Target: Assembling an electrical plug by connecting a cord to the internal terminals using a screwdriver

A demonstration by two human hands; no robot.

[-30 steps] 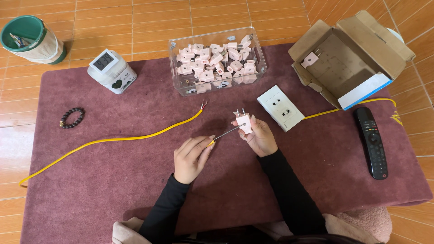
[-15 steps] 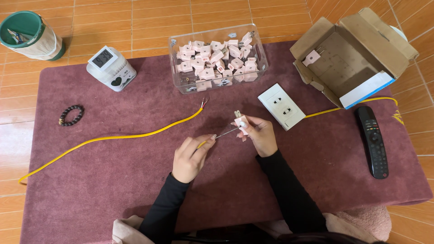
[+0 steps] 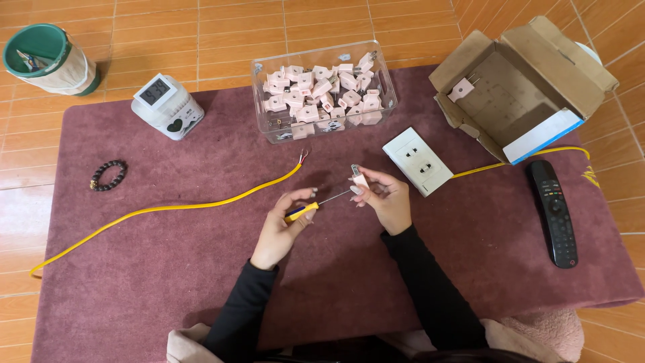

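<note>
In the middle of the maroon surface (image 3: pixel 168 269), I am holding a small screwdriver (image 3: pixel 304 211) with a yellow and blue handle in my left hand (image 3: pixel 281 225), the grip pressed together around the handle, and its thin shaft is pointing right, to the pink plug (image 3: pixel 360 178) that my right hand (image 3: pixel 386 198) is pinching by its body, prongs up. I am judging that the work on this one plug is in its middle: the tip is at the plug, but the yellow cable (image 3: pixel 201 205), lying to the left with its bare wire end free, is not yet joined to anything. The far clear box (image 3: pixel 322 128) is full of pink plugs, too many and too piled for me to count; one more is lying in the open cardboard box (image 3: pixel 537 128) on the far right. I am counting one white double socket (image 3: pixel 418 160), one black remote (image 3: pixel 554 212), one white digital clock (image 3: pixel 168 107), one bead bracelet (image 3: pixel 109 175) and one green-rimmed cup (image 3: pixel 47 60) on the floor.
</note>
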